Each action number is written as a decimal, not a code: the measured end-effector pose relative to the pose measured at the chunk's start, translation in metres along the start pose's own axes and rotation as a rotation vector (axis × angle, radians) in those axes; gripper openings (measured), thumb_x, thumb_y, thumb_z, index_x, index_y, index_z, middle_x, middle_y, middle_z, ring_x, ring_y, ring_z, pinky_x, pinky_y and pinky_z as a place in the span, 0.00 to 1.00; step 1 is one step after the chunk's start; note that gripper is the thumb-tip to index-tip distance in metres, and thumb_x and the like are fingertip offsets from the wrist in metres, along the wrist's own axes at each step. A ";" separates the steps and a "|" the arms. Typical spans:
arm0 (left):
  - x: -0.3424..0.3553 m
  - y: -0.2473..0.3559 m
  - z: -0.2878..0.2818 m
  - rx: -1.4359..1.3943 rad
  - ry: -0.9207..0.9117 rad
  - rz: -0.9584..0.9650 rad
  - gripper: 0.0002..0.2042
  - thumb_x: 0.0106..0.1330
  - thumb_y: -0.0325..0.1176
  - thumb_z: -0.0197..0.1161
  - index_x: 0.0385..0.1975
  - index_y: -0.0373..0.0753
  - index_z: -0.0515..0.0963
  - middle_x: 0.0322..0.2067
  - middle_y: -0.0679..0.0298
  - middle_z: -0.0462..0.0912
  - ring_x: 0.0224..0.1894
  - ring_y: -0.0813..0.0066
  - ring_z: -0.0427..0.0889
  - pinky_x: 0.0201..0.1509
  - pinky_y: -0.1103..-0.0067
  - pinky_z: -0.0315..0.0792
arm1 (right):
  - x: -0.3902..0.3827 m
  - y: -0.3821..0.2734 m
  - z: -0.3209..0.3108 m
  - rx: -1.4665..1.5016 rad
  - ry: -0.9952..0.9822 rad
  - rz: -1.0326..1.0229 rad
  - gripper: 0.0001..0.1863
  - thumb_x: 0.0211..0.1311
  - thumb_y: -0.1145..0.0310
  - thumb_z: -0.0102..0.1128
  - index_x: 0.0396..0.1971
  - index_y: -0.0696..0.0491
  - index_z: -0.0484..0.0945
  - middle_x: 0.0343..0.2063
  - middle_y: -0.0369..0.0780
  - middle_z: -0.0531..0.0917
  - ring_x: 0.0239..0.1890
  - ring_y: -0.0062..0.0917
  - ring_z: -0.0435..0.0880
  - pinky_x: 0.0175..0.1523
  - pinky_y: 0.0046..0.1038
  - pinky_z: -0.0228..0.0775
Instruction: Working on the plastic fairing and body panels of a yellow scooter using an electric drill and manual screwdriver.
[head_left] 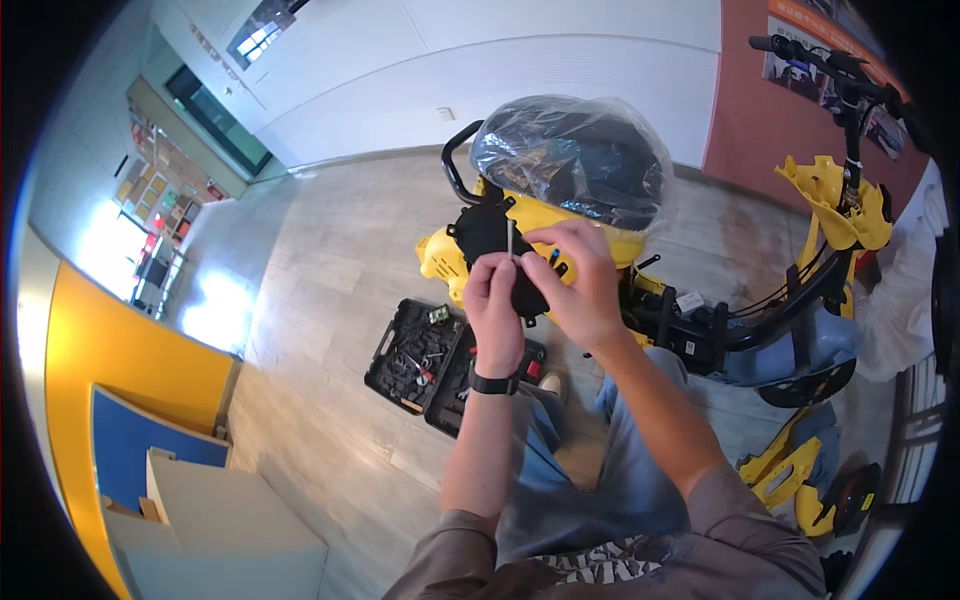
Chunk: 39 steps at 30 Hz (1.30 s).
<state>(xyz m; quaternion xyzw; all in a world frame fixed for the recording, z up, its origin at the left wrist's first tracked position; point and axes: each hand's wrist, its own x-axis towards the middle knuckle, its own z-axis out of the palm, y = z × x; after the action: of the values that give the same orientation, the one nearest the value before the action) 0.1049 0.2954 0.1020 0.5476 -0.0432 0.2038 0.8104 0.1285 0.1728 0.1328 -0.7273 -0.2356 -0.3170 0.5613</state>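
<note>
A long thin metal bolt (511, 238) points up between my fingertips, in front of a black cover (482, 232) on the yellow electric scooter (438, 258). My left hand (494, 305), with a dark band at its wrist, pinches the bolt's lower end. From the other side my right hand (582, 280) reaches in, its thumb against the bolt near the left fingertips and its index finger bent beside the shaft. A small blue piece shows just behind the right fingers; its kind is hidden. My hands cover part of the black cover.
Below the scooter's rear, an open black tool case (412, 358) lies on the floor. Clear plastic wraps the seat (575, 160). Handlebars (850, 75) stand at the far right. Loose yellow body panels (785, 475) lie at the lower right. A white cabinet (215, 510) is at the lower left.
</note>
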 end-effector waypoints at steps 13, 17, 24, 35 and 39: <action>0.039 -0.052 -0.049 0.168 0.136 0.178 0.05 0.70 0.27 0.53 0.40 0.37 0.75 0.41 0.68 0.76 0.38 0.82 0.72 0.48 0.85 0.67 | 0.001 0.060 0.040 0.492 -0.084 0.290 0.07 0.67 0.69 0.59 0.40 0.55 0.76 0.36 0.39 0.81 0.44 0.28 0.79 0.53 0.29 0.68; 0.039 -0.026 -0.035 -0.104 0.200 0.024 0.15 0.67 0.23 0.55 0.51 0.42 0.64 0.50 0.56 0.74 0.49 0.66 0.79 0.52 0.75 0.75 | -0.002 0.062 0.016 1.417 -0.173 0.629 0.11 0.74 0.60 0.50 0.47 0.50 0.68 0.27 0.36 0.75 0.28 0.21 0.74 0.36 0.28 0.69; 0.041 -0.042 -0.065 -0.259 0.217 -0.059 0.16 0.67 0.23 0.56 0.50 0.42 0.61 0.50 0.52 0.77 0.51 0.61 0.81 0.50 0.71 0.80 | -0.018 0.097 0.028 1.073 -0.461 0.821 0.11 0.72 0.61 0.53 0.45 0.52 0.71 0.22 0.34 0.72 0.19 0.11 0.64 0.24 0.16 0.58; 0.058 -0.046 -0.074 -0.107 0.112 -0.114 0.23 0.70 0.31 0.55 0.63 0.37 0.58 0.53 0.52 0.77 0.51 0.65 0.81 0.54 0.72 0.78 | -0.030 0.095 0.060 0.591 -0.361 0.529 0.12 0.55 0.75 0.70 0.36 0.53 0.74 0.26 0.28 0.75 0.24 0.08 0.71 0.28 0.15 0.63; 0.062 -0.054 -0.091 0.001 -0.011 -0.330 0.23 0.71 0.35 0.54 0.63 0.37 0.59 0.55 0.50 0.76 0.52 0.63 0.81 0.55 0.70 0.77 | -0.028 0.093 0.059 0.274 -0.392 0.318 0.10 0.53 0.76 0.68 0.31 0.53 0.75 0.23 0.31 0.77 0.23 0.14 0.76 0.28 0.21 0.67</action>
<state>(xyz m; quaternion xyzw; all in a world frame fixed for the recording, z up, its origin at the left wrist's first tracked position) 0.1677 0.3784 0.0371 0.5487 0.0428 0.0651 0.8324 0.1866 0.2064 0.0405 -0.7200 -0.2632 -0.0437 0.6406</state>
